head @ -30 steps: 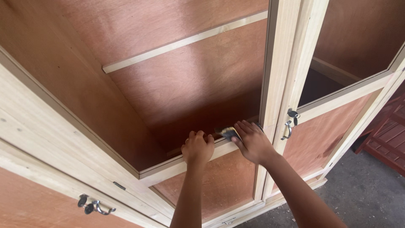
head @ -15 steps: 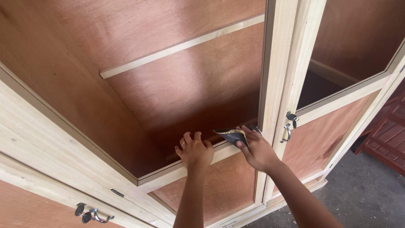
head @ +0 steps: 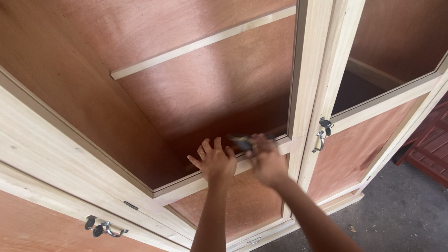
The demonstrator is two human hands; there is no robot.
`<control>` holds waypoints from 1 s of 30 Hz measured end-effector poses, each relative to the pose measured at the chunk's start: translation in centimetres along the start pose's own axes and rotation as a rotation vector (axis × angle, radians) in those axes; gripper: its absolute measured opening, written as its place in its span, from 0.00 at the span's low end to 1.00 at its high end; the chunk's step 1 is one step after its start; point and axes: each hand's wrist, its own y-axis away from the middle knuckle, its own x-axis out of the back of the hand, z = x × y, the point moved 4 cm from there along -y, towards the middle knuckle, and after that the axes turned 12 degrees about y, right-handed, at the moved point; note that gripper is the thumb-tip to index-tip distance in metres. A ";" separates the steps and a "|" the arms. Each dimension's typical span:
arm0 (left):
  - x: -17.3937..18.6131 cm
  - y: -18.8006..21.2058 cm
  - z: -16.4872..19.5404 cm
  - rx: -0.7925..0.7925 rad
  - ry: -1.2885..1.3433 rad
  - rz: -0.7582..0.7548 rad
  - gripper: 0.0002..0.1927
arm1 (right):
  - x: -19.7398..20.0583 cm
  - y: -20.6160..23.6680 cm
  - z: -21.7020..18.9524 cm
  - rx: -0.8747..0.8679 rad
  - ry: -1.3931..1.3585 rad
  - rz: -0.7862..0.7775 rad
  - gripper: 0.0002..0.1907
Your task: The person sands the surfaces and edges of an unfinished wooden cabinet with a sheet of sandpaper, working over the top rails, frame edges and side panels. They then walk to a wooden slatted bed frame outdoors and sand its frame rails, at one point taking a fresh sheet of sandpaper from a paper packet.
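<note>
My left hand [head: 214,160] rests with fingers spread on the pale wooden rail [head: 189,184] at the bottom of a cabinet door's open frame; a ring is on one finger. My right hand [head: 267,159] is blurred with motion and grips a small dark tool with a metal blade [head: 240,141] against the same rail, just right of my left hand. The tool's exact kind is unclear. Both forearms reach up from the bottom edge.
A tall wooden cabinet with reddish plywood panels and pale framing [head: 311,70] fills the view. Metal handles sit on the right door [head: 322,135] and the lower left door [head: 103,228]. A horizontal batten [head: 200,44] crosses the back panel. Grey floor [head: 401,214] lies at lower right.
My right hand with the tool has slid left along the rail toward my left hand. The left hand has stayed on the rail.
</note>
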 end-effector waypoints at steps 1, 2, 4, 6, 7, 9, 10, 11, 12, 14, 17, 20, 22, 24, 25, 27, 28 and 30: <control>0.0 -0.1 -0.1 -0.004 0.001 0.019 0.32 | 0.3 0.2 -0.9 0.133 0.042 0.057 0.32; 0.0 -0.1 -0.2 -0.017 0.015 0.053 0.32 | 0.4 0.4 -1.8 0.264 0.079 0.114 0.31; 0.0 -0.1 -0.4 -0.044 0.029 0.107 0.32 | 0.5 0.6 -1.7 0.332 0.129 0.175 0.30; -0.1 -0.1 -0.3 -0.060 0.033 0.133 0.32 | 1.2 -0.1 0.1 0.219 0.178 0.208 0.30; -0.1 -0.1 -0.2 -0.068 0.041 0.144 0.33 | 1.2 -0.1 0.3 0.183 0.143 0.243 0.31; 0.1 -0.2 0.0 -0.069 0.034 0.140 0.33 | 0.8 -0.2 0.3 0.119 0.078 0.318 0.34; 0.2 -0.1 -0.1 -0.066 0.024 0.129 0.33 | 0.5 0.1 -0.1 0.216 0.104 0.316 0.35; 0.4 -0.2 -0.1 -0.093 0.069 0.146 0.32 | 0.2 0.3 -0.6 0.321 0.132 0.322 0.35; 0.7 -0.2 -0.3 -0.119 0.110 0.165 0.32 | 0.1 0.5 -1.1 0.428 0.156 0.328 0.35; 1.3 0.0 -1.1 -0.119 0.145 0.177 0.30 | -0.7 -0.1 0.7 0.137 0.117 0.025 0.34; 2.1 -0.2 -2.7 -0.089 0.124 0.203 0.29 | 0.5 0.2 0.6 0.226 0.310 0.352 0.32; 2.0 -0.2 -3.8 -0.072 0.065 0.180 0.27 | -0.5 0.8 -0.7 0.400 0.211 0.452 0.30; 1.7 -0.4 -4.1 -0.068 0.100 0.186 0.26 | -1.4 -0.1 -0.1 0.324 0.093 0.228 0.30; 1.2 -0.6 -4.2 -0.055 0.085 0.187 0.26 | -2.9 -0.9 1.8 0.029 -0.055 -0.135 0.40; 1.1 -0.7 -4.2 -0.050 0.080 0.194 0.26 | -2.3 -1.1 1.5 0.086 0.134 0.067 0.34; 0.8 -0.8 -4.3 -0.035 0.074 0.178 0.24 | -1.3 -0.6 0.4 0.210 0.516 0.475 0.29; 0.7 -0.9 -4.3 -0.027 0.072 0.169 0.24 | -1.6 -0.6 0.3 0.209 0.448 0.391 0.31; 0.7 -1.0 -4.4 -0.016 0.081 0.153 0.24 | -2.0 -0.2 0.4 0.195 0.312 0.218 0.36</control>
